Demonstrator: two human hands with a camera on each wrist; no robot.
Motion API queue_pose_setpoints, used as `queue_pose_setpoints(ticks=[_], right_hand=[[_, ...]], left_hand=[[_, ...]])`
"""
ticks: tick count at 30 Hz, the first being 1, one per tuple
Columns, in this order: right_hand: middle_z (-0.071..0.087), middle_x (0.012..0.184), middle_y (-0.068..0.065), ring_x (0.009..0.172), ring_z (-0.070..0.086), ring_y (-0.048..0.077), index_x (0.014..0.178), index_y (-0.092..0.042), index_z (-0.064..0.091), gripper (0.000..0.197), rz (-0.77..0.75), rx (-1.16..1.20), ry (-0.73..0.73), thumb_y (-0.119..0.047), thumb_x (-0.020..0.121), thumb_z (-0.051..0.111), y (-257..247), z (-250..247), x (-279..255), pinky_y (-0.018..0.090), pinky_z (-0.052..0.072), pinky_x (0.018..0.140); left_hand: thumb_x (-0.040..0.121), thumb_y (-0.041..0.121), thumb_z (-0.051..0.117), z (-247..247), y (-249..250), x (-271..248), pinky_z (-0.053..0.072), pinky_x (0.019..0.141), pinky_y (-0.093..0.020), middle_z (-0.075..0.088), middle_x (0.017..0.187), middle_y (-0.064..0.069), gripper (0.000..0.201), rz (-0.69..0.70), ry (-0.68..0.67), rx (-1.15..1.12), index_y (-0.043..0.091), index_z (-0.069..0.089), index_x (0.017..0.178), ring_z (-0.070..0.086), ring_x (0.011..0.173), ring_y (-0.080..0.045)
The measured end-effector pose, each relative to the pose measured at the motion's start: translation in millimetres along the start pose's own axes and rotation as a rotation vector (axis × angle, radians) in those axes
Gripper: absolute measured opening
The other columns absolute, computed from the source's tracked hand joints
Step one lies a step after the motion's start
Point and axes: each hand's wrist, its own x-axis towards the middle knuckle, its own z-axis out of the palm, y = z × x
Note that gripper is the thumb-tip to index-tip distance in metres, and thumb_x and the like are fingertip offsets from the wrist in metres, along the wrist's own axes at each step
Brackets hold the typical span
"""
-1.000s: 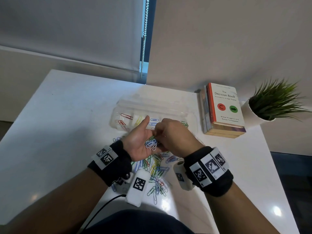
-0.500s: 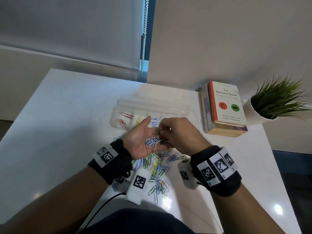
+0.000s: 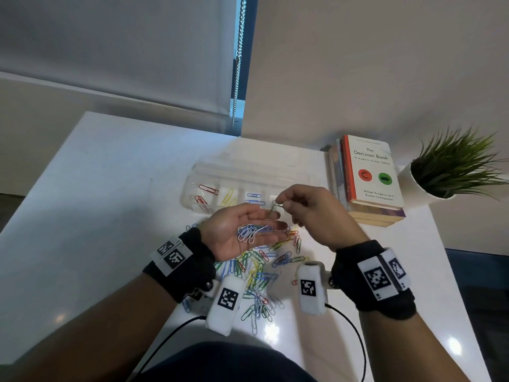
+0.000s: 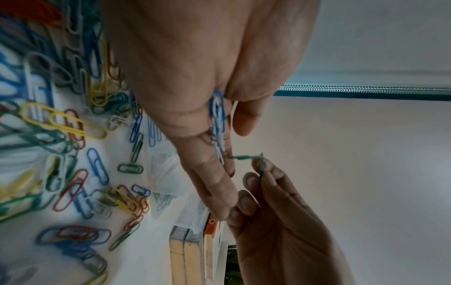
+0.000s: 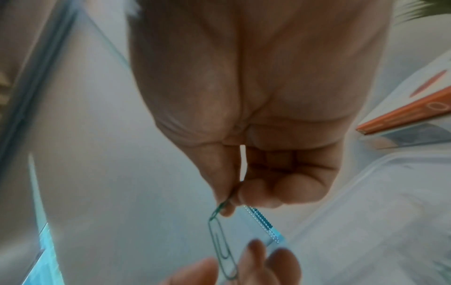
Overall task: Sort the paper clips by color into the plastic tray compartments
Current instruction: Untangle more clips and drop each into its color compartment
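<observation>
Head view: right hand [image 3: 311, 213] pinches a green clip [image 3: 272, 209]; flat left hand [image 3: 242, 232] cradles clips [image 3: 250, 232] beside "The Decision Book" [image 3: 370, 172].

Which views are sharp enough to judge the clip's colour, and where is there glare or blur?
Head view: mostly sharp, ceiling-light glare spots on the white table. Left wrist view: clip pile smeared toward the left edge. Right wrist view: soft and hazy, yet the green paper clip pinched by the right hand reads clearly.
</observation>
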Motion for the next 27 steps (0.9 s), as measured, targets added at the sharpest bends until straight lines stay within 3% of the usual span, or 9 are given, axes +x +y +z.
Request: queue_pose_setpoints(ticks=[5, 9, 14, 16, 19, 21, 23, 25, 27], right_hand=[[0.058, 0.063, -0.009, 0.052, 0.050, 0.006, 0.087, -0.014, 0.068, 0.014, 0.080, 0.112, 0.171, -0.007, 0.092, 0.057, 6.6, -23.0, 1.0, 0.022, 0.043, 0.055], [0.060, 0.068, -0.005, 0.057, 0.052, 0.011, 0.088, -0.012, 0.067, 0.012, 0.149, 0.011, 0.287, -0.009, 0.091, 0.056, 20.7, -33.9, 11.0, 0.025, 0.042, 0.059], [0.067, 0.085, -0.002, 0.072, 0.058, 0.011, 0.098, -0.019, 0.068, 0.011, 0.256, -0.349, 0.192, -0.022, 0.090, 0.061, 34.7, -20.9, 20.7, 0.025, 0.044, 0.067], [0.067, 0.087, -0.003, 0.076, 0.058, 0.010, 0.100, -0.019, 0.068, 0.014, 0.225, -0.325, 0.194, -0.024, 0.089, 0.063, 30.9, -15.0, 16.4, 0.024, 0.044, 0.067], [0.065, 0.084, -0.007, 0.074, 0.059, 0.008, 0.095, -0.022, 0.069, 0.009, 0.059, -0.188, 0.144, -0.023, 0.087, 0.066, 9.6, -1.8, 4.4, 0.019, 0.043, 0.066], [0.066, 0.085, -0.006, 0.073, 0.060, 0.005, 0.093, -0.024, 0.071, 0.011, -0.038, -0.143, 0.021, -0.021, 0.083, 0.071, -4.9, 13.2, -2.6, 0.020, 0.046, 0.068], [0.066, 0.090, -0.003, 0.077, 0.060, 0.007, 0.096, -0.022, 0.072, 0.019, -0.108, -0.190, -0.080, -0.021, 0.077, 0.075, -12.2, 28.8, -6.9, 0.023, 0.047, 0.073], [0.063, 0.095, -0.003, 0.081, 0.059, 0.011, 0.100, -0.020, 0.071, 0.029, -0.177, -0.281, -0.125, -0.026, 0.073, 0.079, -15.1, 40.4, -9.3, 0.026, 0.047, 0.075], [0.058, 0.097, -0.007, 0.082, 0.057, 0.012, 0.101, -0.018, 0.069, 0.033, -0.201, -0.330, -0.114, -0.029, 0.072, 0.079, -16.9, 47.9, -11.8, 0.028, 0.046, 0.073]], left_hand=[[0.100, 0.024, 0.034, -2.2, 1.5, 0.7, 0.059, 0.080, -0.038, 0.063, 0.114, -0.032, 0.045, 0.013, 0.003, -0.017, -0.012, 0.059, 0.114, 0.066, 0.099, -0.044], [0.101, 0.028, 0.035, -4.2, 0.2, 2.0, 0.056, 0.086, -0.040, 0.063, 0.113, -0.033, 0.048, 0.017, 0.024, -0.033, -0.012, 0.059, 0.113, 0.066, 0.100, -0.045], [0.101, 0.032, 0.034, -3.6, 1.8, 2.3, 0.052, 0.092, -0.045, 0.061, 0.119, -0.033, 0.052, 0.048, 0.038, -0.086, -0.012, 0.056, 0.118, 0.061, 0.108, -0.048], [0.101, 0.033, 0.034, -4.2, 3.5, 1.3, 0.052, 0.093, -0.047, 0.059, 0.122, -0.033, 0.053, 0.060, 0.042, -0.116, -0.012, 0.054, 0.121, 0.059, 0.110, -0.049], [0.101, 0.034, 0.032, -5.5, 4.2, 0.7, 0.052, 0.094, -0.047, 0.061, 0.121, -0.030, 0.053, 0.067, 0.057, -0.115, -0.010, 0.056, 0.119, 0.062, 0.108, -0.046], [0.100, 0.034, 0.029, -5.1, 3.2, 0.6, 0.055, 0.089, -0.046, 0.065, 0.115, -0.025, 0.054, 0.078, 0.068, -0.100, -0.008, 0.058, 0.118, 0.068, 0.097, -0.038], [0.100, 0.035, 0.026, -3.9, 2.6, -0.4, 0.058, 0.077, -0.039, 0.069, 0.103, -0.019, 0.054, 0.075, 0.062, -0.079, -0.005, 0.058, 0.118, 0.069, 0.082, -0.029], [0.100, 0.036, 0.025, -3.0, 2.6, -2.8, 0.057, 0.063, -0.031, 0.070, 0.092, -0.015, 0.054, 0.070, 0.081, -0.052, -0.001, 0.059, 0.119, 0.069, 0.073, -0.024], [0.101, 0.037, 0.025, -3.4, 2.5, -4.0, 0.055, 0.055, -0.028, 0.070, 0.096, -0.014, 0.054, 0.071, 0.110, -0.052, 0.000, 0.060, 0.121, 0.070, 0.074, -0.024]])
